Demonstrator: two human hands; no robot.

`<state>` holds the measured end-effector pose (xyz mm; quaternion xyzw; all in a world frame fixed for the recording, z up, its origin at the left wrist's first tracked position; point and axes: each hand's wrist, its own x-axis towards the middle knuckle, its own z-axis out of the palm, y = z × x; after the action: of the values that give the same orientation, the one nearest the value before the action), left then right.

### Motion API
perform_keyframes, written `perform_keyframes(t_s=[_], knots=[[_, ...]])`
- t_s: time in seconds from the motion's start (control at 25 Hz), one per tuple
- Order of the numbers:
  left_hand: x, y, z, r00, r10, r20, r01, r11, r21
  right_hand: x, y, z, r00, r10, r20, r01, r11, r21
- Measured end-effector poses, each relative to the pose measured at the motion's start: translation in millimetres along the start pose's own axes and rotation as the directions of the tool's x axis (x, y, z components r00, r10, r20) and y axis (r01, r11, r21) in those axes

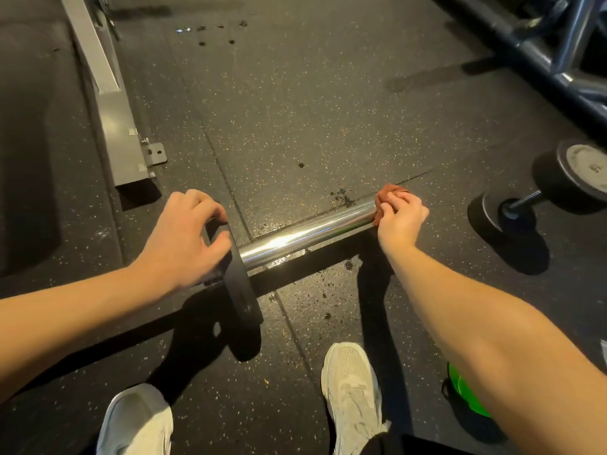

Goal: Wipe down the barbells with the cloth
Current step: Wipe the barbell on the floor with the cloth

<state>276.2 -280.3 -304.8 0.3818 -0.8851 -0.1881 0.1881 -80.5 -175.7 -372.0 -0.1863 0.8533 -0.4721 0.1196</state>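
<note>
The one view comes from a wide-angle camera worn on the person's head, facing forward and steeply down at the rubber floor [295,110]. It sits close above the barbell [305,236], which crosses the middle of the frame within arm's reach. The forearms [476,323] reach toward the barbell from the lower corners, and the white shoes [353,389] show just below it at the bottom edge.

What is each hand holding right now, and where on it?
The left hand grips the barbell by its black collar; the right hand holds the cloth, bunched round the barbell's chrome part.
</note>
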Motion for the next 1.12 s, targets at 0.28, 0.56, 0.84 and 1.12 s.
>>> perform_keyframes(t_s=[0.28,0.56,0.84,1.12], knots=[[-1.1,0.4,1.0,1.0,-0.019,-0.002,0.019,1.0,-0.01,-52.7,-8.1,23.3,0.951,0.266,0.157,-0.306,0.881,0.361],[-4.6,1.6,0.8,0.999,-0.033,-0.006,0.033,0.999,-0.042,-63.1,-16.9,18.4,0.963,0.119,0.243,-0.182,0.95,0.254],[-1.9,1.0,3.6,0.998,-0.058,-0.001,0.058,0.998,-0.03,-37.7,-6.4,28.2,0.915,0.402,-0.03,-0.352,0.833,0.426],[2.6,-2.0,6.3,0.996,-0.087,0.018,0.088,0.996,-0.029,-26.2,-5.8,23.9,0.839,0.543,0.032,-0.494,0.737,0.461]])
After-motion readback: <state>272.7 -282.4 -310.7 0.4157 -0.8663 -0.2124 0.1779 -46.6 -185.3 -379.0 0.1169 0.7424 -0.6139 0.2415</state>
